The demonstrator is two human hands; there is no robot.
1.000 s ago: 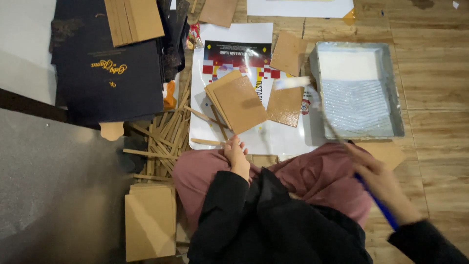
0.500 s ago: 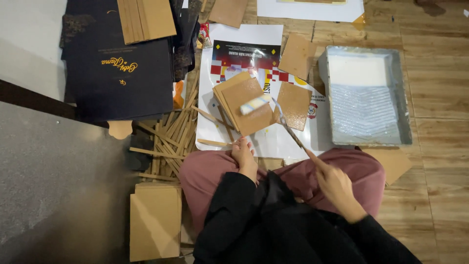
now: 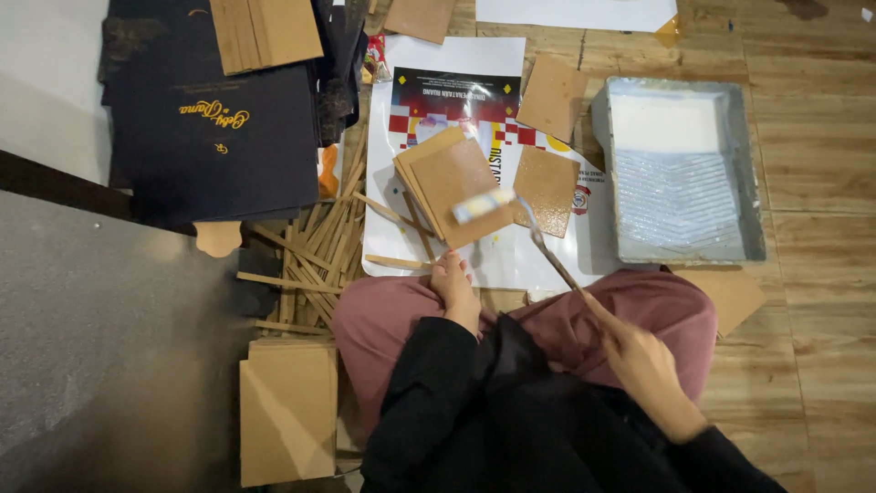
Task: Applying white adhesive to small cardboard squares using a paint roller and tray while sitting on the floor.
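Right hand grip closed on roller handle, roller head resting on top of cardboard stack on the poster. Left hand rests on knee, fingers loose, holding nothing. Paint tray to the right.
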